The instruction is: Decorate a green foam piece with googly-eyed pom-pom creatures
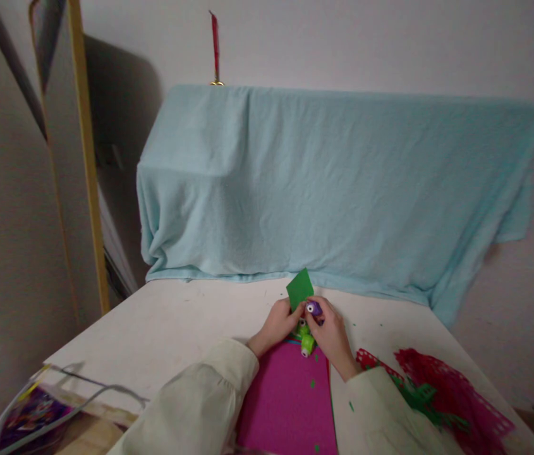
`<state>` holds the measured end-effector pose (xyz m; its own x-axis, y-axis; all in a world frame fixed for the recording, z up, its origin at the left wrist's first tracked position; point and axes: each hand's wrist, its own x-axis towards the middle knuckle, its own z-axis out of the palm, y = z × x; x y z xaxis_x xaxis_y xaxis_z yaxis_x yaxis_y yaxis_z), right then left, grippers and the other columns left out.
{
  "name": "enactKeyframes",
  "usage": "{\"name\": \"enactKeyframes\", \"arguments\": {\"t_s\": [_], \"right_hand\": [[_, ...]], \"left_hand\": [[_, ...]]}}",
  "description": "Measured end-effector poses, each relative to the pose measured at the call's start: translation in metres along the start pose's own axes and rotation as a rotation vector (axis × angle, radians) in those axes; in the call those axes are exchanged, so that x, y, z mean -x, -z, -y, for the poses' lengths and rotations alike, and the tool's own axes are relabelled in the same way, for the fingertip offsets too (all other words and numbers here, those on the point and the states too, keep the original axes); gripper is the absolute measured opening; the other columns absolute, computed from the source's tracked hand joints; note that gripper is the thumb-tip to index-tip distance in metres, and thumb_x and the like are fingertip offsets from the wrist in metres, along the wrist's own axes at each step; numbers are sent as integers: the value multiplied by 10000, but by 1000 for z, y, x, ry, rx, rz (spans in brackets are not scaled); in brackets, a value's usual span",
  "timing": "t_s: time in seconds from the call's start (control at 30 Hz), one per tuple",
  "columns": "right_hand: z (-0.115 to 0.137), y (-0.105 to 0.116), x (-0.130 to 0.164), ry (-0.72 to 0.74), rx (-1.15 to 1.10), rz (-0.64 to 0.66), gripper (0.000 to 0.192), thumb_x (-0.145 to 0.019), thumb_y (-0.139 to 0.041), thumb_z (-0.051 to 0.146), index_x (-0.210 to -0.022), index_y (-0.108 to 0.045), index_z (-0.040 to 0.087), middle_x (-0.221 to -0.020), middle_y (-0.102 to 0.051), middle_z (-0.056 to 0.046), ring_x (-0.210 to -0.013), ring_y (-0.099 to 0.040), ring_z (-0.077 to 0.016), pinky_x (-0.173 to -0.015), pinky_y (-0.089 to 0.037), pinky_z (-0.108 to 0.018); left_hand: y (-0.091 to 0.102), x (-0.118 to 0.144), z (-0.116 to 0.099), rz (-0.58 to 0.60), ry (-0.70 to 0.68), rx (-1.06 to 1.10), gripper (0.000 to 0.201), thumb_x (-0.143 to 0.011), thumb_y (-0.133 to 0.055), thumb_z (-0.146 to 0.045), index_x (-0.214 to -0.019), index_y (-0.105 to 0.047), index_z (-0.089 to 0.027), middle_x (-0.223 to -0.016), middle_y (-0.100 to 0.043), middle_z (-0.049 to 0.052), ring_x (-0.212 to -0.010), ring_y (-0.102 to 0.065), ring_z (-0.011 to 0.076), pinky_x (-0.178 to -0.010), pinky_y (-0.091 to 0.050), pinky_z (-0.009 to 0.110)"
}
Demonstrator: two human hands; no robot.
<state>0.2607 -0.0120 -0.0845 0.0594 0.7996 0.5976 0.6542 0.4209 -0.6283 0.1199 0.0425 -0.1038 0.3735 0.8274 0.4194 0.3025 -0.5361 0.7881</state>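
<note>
My left hand [279, 324] pinches a small green paper piece [299, 289] that sticks up and away from me. My right hand [332, 335] grips a small purple punch [315, 308] pressed against the lower edge of that green piece. Both hands hover over the far end of a magenta sheet [285, 398] lying on the white table [176, 328]. A light green punch [307, 344] lies on the table just under my hands. Cream sleeves cover both forearms.
Punched red and green paper scraps [437, 392] lie at the right near the table edge. A clear plastic bag [34, 411] sits at the near left corner. A large box draped in a light blue cloth [333, 189] stands behind the table. Tiny green bits dot the magenta sheet.
</note>
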Motion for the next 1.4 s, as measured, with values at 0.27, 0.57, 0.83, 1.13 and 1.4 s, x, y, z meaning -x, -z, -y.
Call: {"name": "enactKeyframes", "arguments": {"t_s": [0.27, 0.57, 0.83, 1.13, 1.4], "right_hand": [[1, 0, 0, -58, -96, -26, 334, -849, -538, 291, -1173, -543, 209, -1016, -662, -85, -828, -646, -212, -711, -535, -323], [-16, -8, -2, -188, -394, -32, 365, -782, -655, 412, -1027, -473, 213, -934, -650, -75, -800, -662, -207, -688, -554, -326], [-17, -7, -5, -323, -620, 51, 431, -722, -720, 388, -1062, -527, 207, -1005, -616, -85, -667, -641, -172, -469, -497, -237], [-17, -4, -8, -386, -800, 75, 415, -628, -817, 331, -960, -602, 203, -923, -666, -45, -793, -642, -188, -723, -531, -304], [-17, -4, -8, -442, -820, 75, 447, -576, -848, 346, -945, -640, 200, -916, -681, -41, -819, -642, -201, -744, -511, -310]], "left_hand": [[3, -2, -4, -41, 16, 138, 351, -924, -395, -400, -868, -622, -137, -821, -650, 43, -752, -546, 159, -713, -431, 236], [7, -1, -5, -16, 69, 218, 249, -891, -377, -264, -844, -589, -143, -670, -571, 12, -604, -503, 128, -602, -416, 212], [6, -1, -4, -19, 50, 232, 254, -890, -385, -256, -843, -600, -130, -706, -591, 21, -657, -510, 135, -660, -428, 226], [7, 1, -8, 10, 25, 240, 234, -869, -383, -216, -927, -595, -138, -778, -600, 22, -705, -508, 146, -667, -418, 229], [7, 1, -7, 4, 61, 313, 199, -876, -397, -244, -893, -569, -146, -656, -542, -8, -596, -480, 123, -587, -399, 214]]}}
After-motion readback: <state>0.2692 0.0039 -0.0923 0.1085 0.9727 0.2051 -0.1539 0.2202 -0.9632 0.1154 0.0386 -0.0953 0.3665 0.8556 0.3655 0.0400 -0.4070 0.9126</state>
